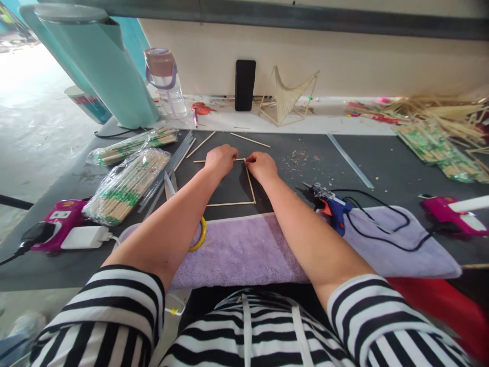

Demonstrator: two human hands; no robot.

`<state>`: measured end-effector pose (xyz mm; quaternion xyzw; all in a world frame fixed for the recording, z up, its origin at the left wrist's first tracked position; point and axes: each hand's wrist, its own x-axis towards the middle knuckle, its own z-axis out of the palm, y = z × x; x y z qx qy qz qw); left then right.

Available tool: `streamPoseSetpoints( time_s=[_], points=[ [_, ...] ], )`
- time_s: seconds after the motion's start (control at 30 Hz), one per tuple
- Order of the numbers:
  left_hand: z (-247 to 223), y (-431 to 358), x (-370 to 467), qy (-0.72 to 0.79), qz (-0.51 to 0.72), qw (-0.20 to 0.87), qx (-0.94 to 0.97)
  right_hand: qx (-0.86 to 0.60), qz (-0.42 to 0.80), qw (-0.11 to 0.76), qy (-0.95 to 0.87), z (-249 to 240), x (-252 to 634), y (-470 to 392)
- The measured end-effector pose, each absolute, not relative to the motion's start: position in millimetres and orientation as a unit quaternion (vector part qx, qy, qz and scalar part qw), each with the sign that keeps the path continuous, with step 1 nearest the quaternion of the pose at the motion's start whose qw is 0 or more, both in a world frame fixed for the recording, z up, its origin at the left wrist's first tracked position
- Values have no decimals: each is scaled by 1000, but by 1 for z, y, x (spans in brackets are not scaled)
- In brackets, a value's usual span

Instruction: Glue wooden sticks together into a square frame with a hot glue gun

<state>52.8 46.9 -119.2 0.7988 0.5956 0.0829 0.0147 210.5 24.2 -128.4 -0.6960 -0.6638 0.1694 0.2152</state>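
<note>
Wooden and thin, in the head view, the far stick (199,161) could slip out of line with the side stick (249,182) if the two hands press unevenly, and their corner could then open. The far stick passes under the left hand (220,159), whose fingertips seem to pinch it against the worktop (313,171). At the corner, the right hand (263,165) seems to pinch the side stick's end.
</note>
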Motion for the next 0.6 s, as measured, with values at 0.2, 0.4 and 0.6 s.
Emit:
streamPoseSetpoints(
  time_s=[0.2, 0.4, 0.6],
  points=[
    [-120, 48, 53, 597, 81, 16, 798, -691, 176, 228, -663, -130, 211, 24],
    [-120, 49, 52, 593, 79, 11, 801, -693, 177, 231, -660, -130, 211, 24],
    [-121, 49, 53, 595, 78, 9, 800, -696, 181, 223, -658, -129, 211, 24]
  ],
)
